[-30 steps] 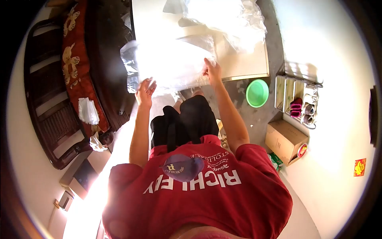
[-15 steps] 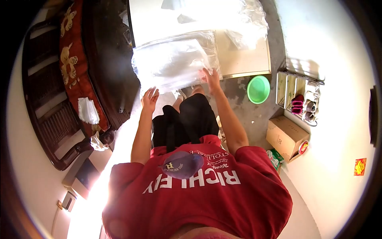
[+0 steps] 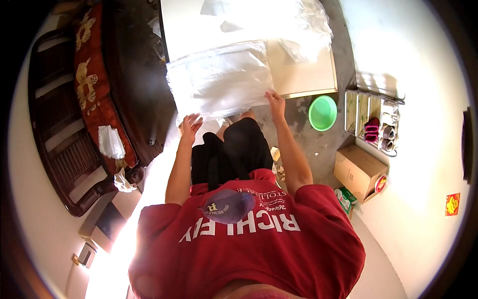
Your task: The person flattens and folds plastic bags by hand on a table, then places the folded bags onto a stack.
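Observation:
A stack of thin, translucent plastic bags or sheets (image 3: 219,74) lies at the near left of a pale table, its front edge hanging over the table's side. At its front right corner, my right hand (image 3: 276,103) pinches the plastic between thumb and fingers. My left hand (image 3: 189,127) is at the front left corner, fingers stretched and slightly apart, close against the hanging edge. Glare hides some of the detail in the plastic. Farther back lies more crumpled clear plastic (image 3: 311,30).
The pale table (image 3: 303,79) has a metal-trimmed edge. Right of it are a green basin (image 3: 322,113) on the floor, a shoe rack (image 3: 366,107) and a cardboard box (image 3: 359,167). A dark wooden bench (image 3: 62,107) stands at left, with white bags (image 3: 110,142) on its red cover.
My right hand has shifted right and slightly down, to the plastic's corner. The plastic looks flatter and straighter along its front. My left hand has moved slightly down, its fingers closer together.

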